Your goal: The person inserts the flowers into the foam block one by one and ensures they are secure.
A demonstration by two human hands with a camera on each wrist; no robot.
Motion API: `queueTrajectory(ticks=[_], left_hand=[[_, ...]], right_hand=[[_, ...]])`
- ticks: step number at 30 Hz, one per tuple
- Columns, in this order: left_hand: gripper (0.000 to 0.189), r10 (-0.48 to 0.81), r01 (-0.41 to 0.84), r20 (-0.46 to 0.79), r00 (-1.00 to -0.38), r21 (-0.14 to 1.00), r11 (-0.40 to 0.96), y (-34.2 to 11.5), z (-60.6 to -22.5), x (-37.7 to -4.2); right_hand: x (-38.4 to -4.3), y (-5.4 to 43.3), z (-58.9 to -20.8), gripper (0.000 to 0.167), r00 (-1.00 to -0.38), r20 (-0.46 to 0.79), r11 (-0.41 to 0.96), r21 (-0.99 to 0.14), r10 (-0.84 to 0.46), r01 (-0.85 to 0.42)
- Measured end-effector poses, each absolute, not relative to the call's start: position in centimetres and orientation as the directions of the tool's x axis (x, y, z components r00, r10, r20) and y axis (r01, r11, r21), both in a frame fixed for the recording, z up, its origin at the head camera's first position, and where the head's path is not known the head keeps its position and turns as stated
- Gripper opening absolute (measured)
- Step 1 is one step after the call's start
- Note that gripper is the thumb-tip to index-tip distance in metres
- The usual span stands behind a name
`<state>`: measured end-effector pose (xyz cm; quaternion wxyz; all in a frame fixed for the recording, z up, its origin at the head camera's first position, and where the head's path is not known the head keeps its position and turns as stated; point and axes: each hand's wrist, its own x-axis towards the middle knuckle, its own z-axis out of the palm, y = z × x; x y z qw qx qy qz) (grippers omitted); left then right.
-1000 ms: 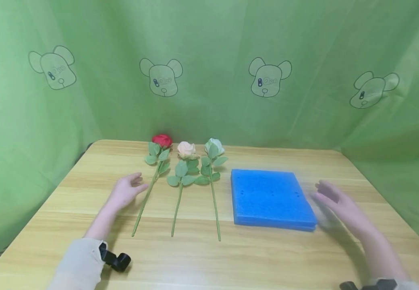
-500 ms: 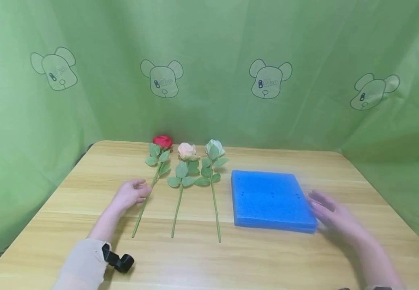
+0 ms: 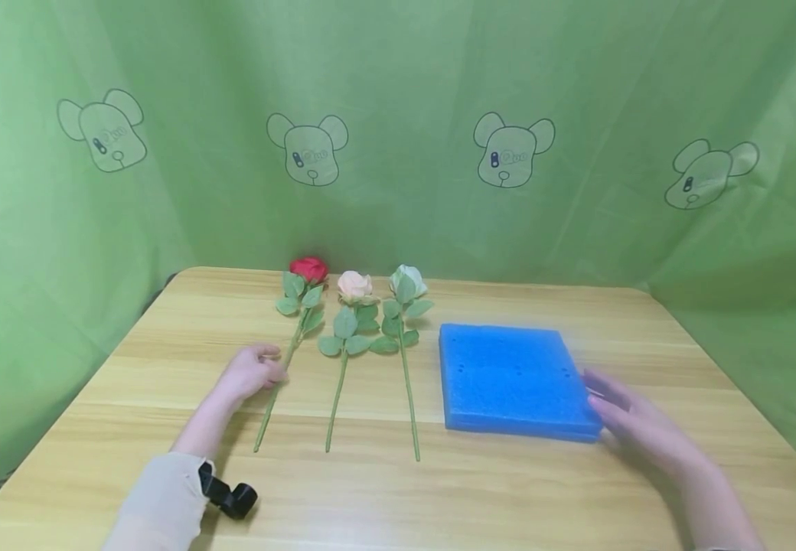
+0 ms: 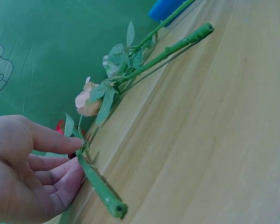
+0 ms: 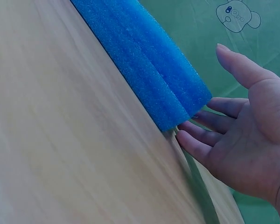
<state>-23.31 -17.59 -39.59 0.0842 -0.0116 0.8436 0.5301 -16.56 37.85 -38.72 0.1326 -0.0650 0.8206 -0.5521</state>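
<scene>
Left hand (image 3: 249, 373): thumb and fingers nearly closed, pinching the stem of the red rose (image 3: 311, 296).
Red rose: leftmost flower, its bloom at the far edge of the wooden table (image 3: 370, 497), before a green curtain (image 3: 405, 214).
Beside it: a pink rose (image 3: 345, 322) and a pale white rose (image 3: 393, 324).
Right hand (image 3: 646, 428): wide open, gripping nothing, fingertips at the block's right edge; contact is unclear.
Blue foam block (image 3: 518, 383): flat on the table, right of the roses, small holes in its top.
</scene>
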Motion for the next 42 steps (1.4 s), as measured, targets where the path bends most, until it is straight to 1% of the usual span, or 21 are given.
queueTrajectory(ticks=[6,14,22,27,30,36,42], left_hand=[[0.062,0.073,-0.113,-0.165,-0.984,0.878,0.465,-17.2,-39.6,-23.4],[0.054,0.08,-0.133,-0.183,-0.98,0.896,0.425,-17.4,-39.7,-23.4],[0.04,0.126,-0.214,-0.257,-0.958,0.936,0.279,-17.3,-39.5,-23.1],[0.038,0.206,-0.253,-0.287,-0.936,0.952,0.174,-17.3,-39.3,-22.9],[0.036,0.252,-0.267,-0.293,-0.922,0.954,0.133,-17.4,-39.4,-22.9],[0.035,0.29,-0.261,-0.278,-0.916,0.961,0.097,-17.6,-39.1,-22.7],[0.041,0.269,-0.205,-0.216,-0.939,0.976,0.069,-17.6,-38.2,-22.4]], right_hand=[[-16.5,37.8,-38.8,0.061,-0.958,-0.135,0.399,-0.916,-0.252,0.024],[-16.7,37.9,-38.9,0.059,-0.961,-0.126,0.423,-0.906,-0.247,0.01],[-16.7,37.9,-38.8,0.057,-0.965,-0.098,0.474,-0.88,-0.244,-0.03],[-16.7,37.9,-38.9,0.057,-0.964,-0.098,0.471,-0.881,-0.246,-0.031],[-16.7,38.0,-39.0,0.056,-0.964,-0.097,0.466,-0.884,-0.247,-0.031],[-16.7,37.9,-39.1,0.056,-0.963,-0.098,0.453,-0.891,-0.25,-0.026],[-16.6,37.9,-39.1,0.057,-0.961,-0.105,0.442,-0.897,-0.256,-0.02]])
